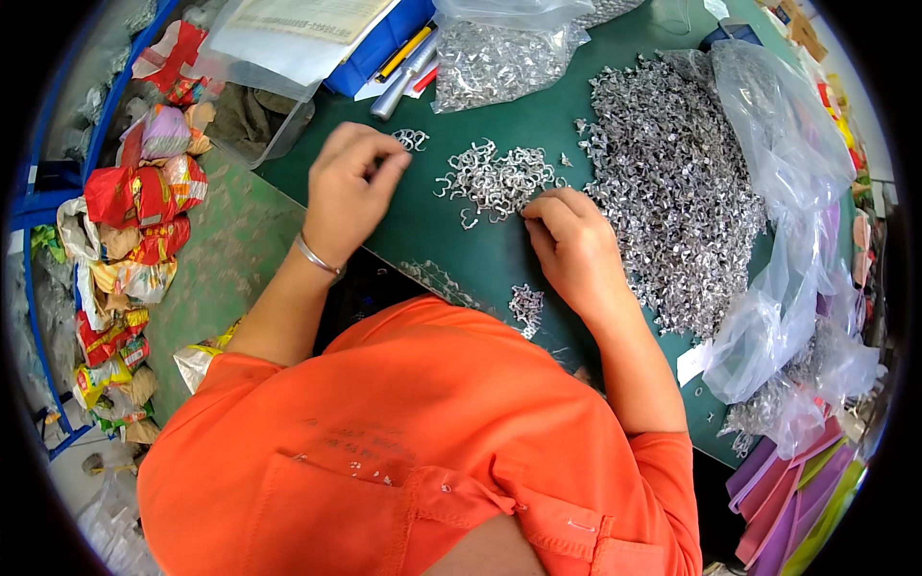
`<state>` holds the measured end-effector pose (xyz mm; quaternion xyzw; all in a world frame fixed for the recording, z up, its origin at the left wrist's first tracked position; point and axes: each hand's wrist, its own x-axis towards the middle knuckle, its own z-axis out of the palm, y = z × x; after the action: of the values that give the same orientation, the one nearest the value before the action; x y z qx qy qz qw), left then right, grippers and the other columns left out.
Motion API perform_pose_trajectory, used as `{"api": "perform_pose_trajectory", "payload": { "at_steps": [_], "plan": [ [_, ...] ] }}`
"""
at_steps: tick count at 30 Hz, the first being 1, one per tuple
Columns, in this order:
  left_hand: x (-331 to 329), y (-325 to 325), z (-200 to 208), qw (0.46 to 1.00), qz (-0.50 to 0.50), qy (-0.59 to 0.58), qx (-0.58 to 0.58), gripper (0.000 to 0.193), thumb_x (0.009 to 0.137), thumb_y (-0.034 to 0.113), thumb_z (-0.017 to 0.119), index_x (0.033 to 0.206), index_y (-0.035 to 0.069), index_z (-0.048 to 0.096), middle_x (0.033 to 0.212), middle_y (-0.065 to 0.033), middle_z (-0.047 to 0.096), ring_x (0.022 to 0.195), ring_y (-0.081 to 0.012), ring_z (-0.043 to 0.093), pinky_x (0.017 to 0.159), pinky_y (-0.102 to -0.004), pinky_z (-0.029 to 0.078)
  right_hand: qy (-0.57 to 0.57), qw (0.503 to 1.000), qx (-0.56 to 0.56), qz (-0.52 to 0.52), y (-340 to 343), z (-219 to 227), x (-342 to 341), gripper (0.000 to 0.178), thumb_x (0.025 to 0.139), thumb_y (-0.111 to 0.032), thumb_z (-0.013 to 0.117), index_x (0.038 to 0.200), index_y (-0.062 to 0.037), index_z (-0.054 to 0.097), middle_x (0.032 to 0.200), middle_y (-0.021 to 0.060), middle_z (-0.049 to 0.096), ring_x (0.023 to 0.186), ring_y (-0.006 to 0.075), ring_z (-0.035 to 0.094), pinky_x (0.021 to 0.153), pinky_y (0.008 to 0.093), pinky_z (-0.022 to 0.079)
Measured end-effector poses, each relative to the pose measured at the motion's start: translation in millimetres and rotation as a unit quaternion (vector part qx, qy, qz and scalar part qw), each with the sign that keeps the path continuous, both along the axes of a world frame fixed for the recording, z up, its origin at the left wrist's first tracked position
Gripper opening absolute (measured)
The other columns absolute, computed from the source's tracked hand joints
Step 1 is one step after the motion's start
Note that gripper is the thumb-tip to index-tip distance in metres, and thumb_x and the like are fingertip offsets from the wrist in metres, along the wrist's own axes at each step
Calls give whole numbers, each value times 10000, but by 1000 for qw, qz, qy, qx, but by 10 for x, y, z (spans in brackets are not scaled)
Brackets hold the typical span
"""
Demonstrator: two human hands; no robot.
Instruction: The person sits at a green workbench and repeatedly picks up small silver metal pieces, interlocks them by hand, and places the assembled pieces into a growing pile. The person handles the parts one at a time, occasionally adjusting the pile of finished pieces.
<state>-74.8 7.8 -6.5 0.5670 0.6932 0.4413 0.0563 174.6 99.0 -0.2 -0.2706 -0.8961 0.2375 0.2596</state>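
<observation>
You are pinching your left hand (351, 187) shut on something unseen; your curled right hand (573, 252) is touching the small pile of curled silver metal clips (495, 178), so be drawing few.

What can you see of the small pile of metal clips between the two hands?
The small pile of metal clips is a loose, tangled heap of shiny silver curled pieces, lying flat on the green table. It sits apart from the far larger heap to its right. The right hand touches its lower right edge with its fingertips; the left hand is close by on its left, not touching.
</observation>
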Motion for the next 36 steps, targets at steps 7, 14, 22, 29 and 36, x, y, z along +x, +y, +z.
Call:
{"api": "perform_pose_trajectory", "payload": {
  "at_steps": [7, 14, 22, 29, 36],
  "plan": [
    [204, -22, -97, 994, -104, -19, -19, 81, 813, -18, 733, 875, -3, 683, 867, -81, 629, 678, -161, 606, 599, -271, 488, 17, 998, -52, -16, -39, 6, 10, 167, 771, 55, 664, 918, -23, 645, 896, 130, 635, 793, 342, 646, 683, 407, 540],
    [272, -71, -66, 990, -137, 17, -22, 165, 802, -7, 737, 960, 12, 693, 938, -106, 632, 784, -247, 632, 668, -311, 517, 20, 1000, -10, -16, -61, 34, -84, 187, 741, 56, 664, 906, -30, 647, 930, 112, 630, 826, 327, 619, 716, 408, 520],
    [356, -81, -34, 987, -123, 76, -66, 167, 795, 27, 728, 944, 1, 657, 911, -130, 596, 849, -329, 606, 741, -391, 499, 2, 995, 66, 72, -97, -48, -212, 210, 722, -3, 672, 928, -42, 680, 959, 79, 645, 878, 281, 597, 771, 384, 489],
    [427, -93, -89, 989, -145, 7, -19, 113, 833, -18, 696, 941, -10, 664, 910, -125, 634, 776, -281, 638, 678, -338, 519, 67, 997, 4, 32, -75, 76, -107, 193, 757, 48, 696, 932, -27, 668, 950, 105, 654, 859, 312, 609, 758, 396, 504],
    [632, -88, 22, 970, -181, -161, -35, 64, 886, -26, 663, 950, -17, 665, 937, -89, 645, 758, -145, 629, 650, -256, 507, 154, 966, -206, -20, -256, 25, -101, 284, 798, 50, 732, 1041, -32, 609, 956, 99, 670, 837, 191, 683, 720, 303, 558]
  ]
}}
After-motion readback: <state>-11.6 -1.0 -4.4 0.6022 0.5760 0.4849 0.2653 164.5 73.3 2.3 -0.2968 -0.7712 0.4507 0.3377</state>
